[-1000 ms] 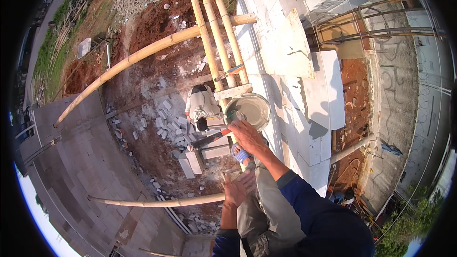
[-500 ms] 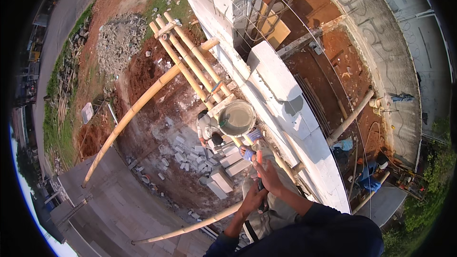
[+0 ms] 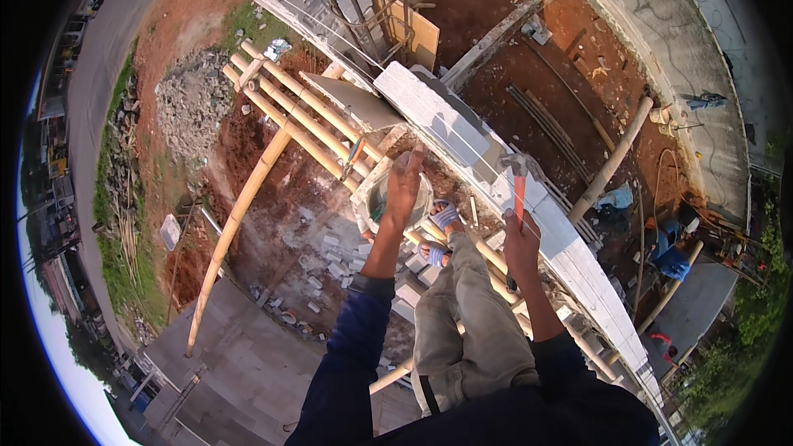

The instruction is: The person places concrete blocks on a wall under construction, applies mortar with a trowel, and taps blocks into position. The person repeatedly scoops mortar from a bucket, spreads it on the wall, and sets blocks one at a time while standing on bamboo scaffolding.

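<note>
My right hand [image 3: 519, 239] grips an orange-handled tool [image 3: 519, 194] with a grey metal head, held beside the white block wall [image 3: 570, 264]. My left hand [image 3: 401, 183] is raised over a round bucket [image 3: 376, 211] of grey mix, partly covering it; its fingers are blurred and their grip is unclear. Bamboo scaffold poles [image 3: 301, 111] lie left of the wall, with the bucket near their lower end. My feet in blue striped sandals [image 3: 436, 252] stand on the scaffold below my hands.
Steel rebar [image 3: 372, 8] rises behind the wall. A red-soil enclosure [image 3: 562, 91] lies right, holding poles. Far below left are broken blocks [image 3: 339, 268] and a rubble pile [image 3: 186, 95]. A person in red [image 3: 661, 345] shows at lower right. A long bamboo pole [image 3: 235, 239] slants down left.
Half a second ago both hands were together on the tool. Now my left hand is up over the bucket and my right has moved the tool rightward and up. My view has turned.
</note>
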`<move>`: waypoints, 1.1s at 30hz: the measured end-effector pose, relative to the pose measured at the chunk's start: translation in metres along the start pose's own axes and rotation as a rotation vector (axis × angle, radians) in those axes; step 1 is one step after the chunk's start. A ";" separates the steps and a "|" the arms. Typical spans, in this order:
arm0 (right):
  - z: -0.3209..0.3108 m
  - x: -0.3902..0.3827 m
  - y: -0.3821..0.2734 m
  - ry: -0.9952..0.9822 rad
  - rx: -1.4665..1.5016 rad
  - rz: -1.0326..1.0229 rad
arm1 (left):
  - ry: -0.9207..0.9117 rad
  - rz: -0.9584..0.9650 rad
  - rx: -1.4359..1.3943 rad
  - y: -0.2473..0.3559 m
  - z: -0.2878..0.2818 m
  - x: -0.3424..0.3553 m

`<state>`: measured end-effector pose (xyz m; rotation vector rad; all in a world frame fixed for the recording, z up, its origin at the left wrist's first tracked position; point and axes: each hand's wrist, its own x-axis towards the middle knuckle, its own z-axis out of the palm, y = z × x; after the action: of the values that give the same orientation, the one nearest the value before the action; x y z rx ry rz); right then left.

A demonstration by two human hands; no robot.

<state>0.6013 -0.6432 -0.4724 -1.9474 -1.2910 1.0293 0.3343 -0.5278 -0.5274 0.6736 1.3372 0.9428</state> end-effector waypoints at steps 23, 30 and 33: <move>0.067 0.031 -0.042 0.017 0.469 0.145 | 0.170 -0.014 -0.340 0.017 0.043 0.103; 0.095 0.030 -0.011 -0.080 0.560 0.121 | 0.224 0.071 -0.389 -0.014 0.031 0.116; 0.093 0.029 0.017 0.005 0.336 -0.124 | 0.170 0.003 -0.369 0.008 0.047 0.105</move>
<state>0.5376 -0.6177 -0.5441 -1.5969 -1.1366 1.0992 0.3762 -0.4281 -0.5663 0.3179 1.2622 1.2321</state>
